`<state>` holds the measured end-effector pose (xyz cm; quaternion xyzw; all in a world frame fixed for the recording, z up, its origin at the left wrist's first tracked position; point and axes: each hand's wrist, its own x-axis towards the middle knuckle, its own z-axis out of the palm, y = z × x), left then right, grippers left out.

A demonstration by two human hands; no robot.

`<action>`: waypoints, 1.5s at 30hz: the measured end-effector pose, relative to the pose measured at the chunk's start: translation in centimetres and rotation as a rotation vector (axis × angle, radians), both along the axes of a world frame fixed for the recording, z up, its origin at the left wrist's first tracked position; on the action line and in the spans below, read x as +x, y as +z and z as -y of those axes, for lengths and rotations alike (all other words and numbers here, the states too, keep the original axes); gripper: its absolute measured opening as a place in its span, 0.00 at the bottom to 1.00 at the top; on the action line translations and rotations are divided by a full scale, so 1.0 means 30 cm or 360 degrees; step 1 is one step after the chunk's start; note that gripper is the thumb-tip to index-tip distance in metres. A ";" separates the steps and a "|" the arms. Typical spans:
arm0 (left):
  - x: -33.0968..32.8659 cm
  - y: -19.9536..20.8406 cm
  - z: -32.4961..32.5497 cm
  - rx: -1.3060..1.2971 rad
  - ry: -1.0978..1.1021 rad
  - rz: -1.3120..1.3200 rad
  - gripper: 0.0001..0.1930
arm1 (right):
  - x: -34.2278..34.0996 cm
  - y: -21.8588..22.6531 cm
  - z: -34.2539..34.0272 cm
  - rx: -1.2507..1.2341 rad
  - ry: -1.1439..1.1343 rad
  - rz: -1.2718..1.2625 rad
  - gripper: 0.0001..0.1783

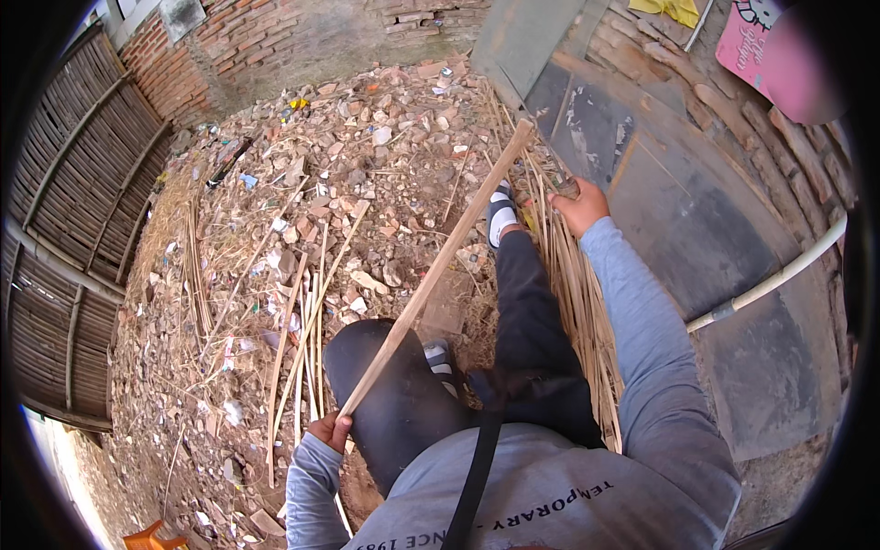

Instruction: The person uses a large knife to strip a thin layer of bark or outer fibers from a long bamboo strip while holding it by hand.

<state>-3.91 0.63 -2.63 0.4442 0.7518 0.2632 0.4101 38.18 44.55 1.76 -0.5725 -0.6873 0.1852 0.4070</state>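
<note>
My left hand is closed around the near end of a long, flat bamboo slat. The slat slants up and away across my bent left knee, its far end reaching toward the dark panels. Beside my outstretched right leg, my right hand is closed over the far part of a bundle of thin bamboo strips. Something small and greyish shows at its fingers, too small to make out. More loose bamboo strips lie on the ground left of my left knee.
Broken brick and stone rubble covers the ground. A bamboo fence stands left, a brick wall at the back. Dark panels lie at right, with a pale pole across them and a pink board beyond. An orange object sits lower left.
</note>
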 end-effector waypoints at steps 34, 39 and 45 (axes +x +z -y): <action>0.024 0.045 -0.004 0.0102 0.0010 -0.0107 0.24 | -0.258 0.277 0.035 -0.0075 0.0293 -0.1375 0.08; 0.009 0.043 -0.015 0.0130 -0.0119 -0.0300 0.23 | -0.221 0.259 0.062 -0.0026 0.0192 -0.1348 0.07; 0.001 0.051 -0.025 0.0070 -0.0186 -0.0614 0.24 | -0.151 0.188 0.066 0.0000 0.0051 -0.1299 0.07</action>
